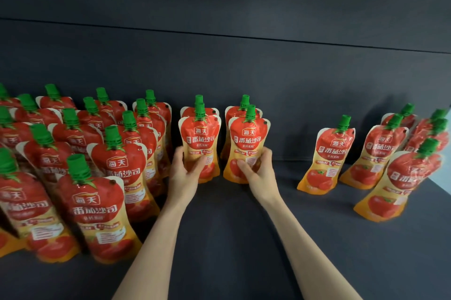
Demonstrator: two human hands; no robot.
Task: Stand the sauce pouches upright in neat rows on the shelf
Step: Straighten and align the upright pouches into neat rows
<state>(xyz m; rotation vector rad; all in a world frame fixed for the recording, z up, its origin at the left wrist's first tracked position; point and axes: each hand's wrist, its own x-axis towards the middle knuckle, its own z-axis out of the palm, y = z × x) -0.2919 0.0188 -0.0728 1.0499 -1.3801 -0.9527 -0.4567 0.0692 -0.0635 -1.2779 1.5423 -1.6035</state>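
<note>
The light is soft and fairly dim, coming from above and in front; the dark shelf (pixel 231 238) swallows most of it, while the pouches (pixel 327 153) glow red. Their shadows smudge the back wall (pixel 268 67) behind them. Glossy film shows mild glare. Pouches toward both edges lean, stretch and blur; the middle is sharp.

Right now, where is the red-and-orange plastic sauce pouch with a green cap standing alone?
The lone pouch stands right of centre in the head view, between the front pouch in the right hand and the cluster at far right.
</note>
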